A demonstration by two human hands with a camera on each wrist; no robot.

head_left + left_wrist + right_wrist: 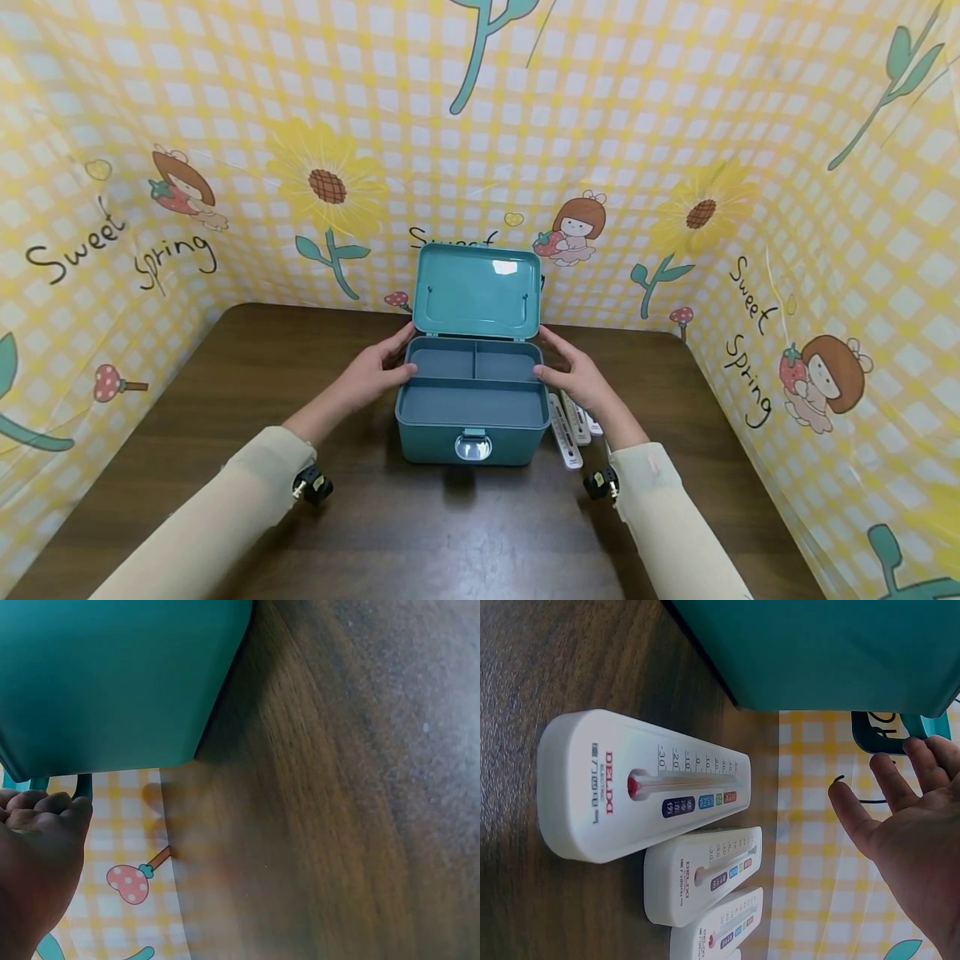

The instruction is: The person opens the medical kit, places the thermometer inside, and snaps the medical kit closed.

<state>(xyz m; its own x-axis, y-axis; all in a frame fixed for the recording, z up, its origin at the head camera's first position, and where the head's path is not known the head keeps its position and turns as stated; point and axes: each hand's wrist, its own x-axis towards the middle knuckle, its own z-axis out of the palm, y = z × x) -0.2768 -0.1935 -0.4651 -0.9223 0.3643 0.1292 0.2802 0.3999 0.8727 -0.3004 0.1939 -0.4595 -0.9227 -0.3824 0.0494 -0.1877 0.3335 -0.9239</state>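
Observation:
A teal storage box (467,445) stands on the table with its lid (477,292) raised. Under the lid lies a grey-blue compartment tray (472,403), split by dividers, with nothing in it. My left hand (367,375) rests at the box's left side, thumb at the tray's rim and index finger stretched toward the hinge. On the opposite side, my right hand (579,377) touches the rim with its thumb; its fingers look spread and loosely extended in the right wrist view. Several white thermometers (649,787) lie beside the box, below my right hand.
The dark wooden table (322,533) reaches back to a yellow checked cloth (465,167) that hangs behind and along both sides. A clear latch (473,448) sits on the box's front. The upright lid stands close to the back cloth.

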